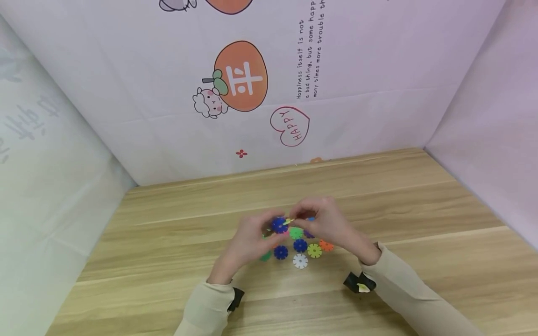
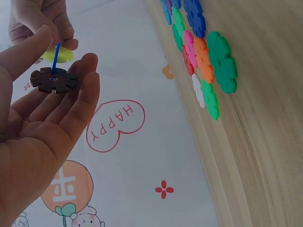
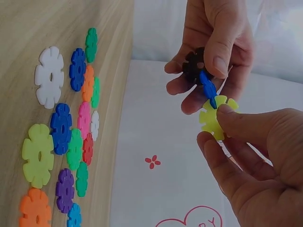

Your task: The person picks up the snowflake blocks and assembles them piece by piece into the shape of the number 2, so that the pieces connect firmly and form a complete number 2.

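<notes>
Beige sleeves [image 1: 210,303] are framing two hands meeting above a wooden table [image 1: 420,242]. Left hand [image 2: 42,127], fingers curling, is cradling a dark plastic snowflake disc [image 2: 53,80] with a blue plastic disc [image 3: 207,87] slotted edge-on into it. Right hand [image 3: 251,161], at three o'clock, is pinching a yellow-green plastic disc [image 3: 212,118] against the blue one's edge, seemingly lining up the slots. Loose coloured discs [image 1: 300,260] are lying below, at six o'clock.

I read "HAPPY" inside the red outlined heart [image 1: 290,126] on the pale printed backdrop [image 1: 378,70]; beside it, "Happiness itself is not a bad thing".
</notes>
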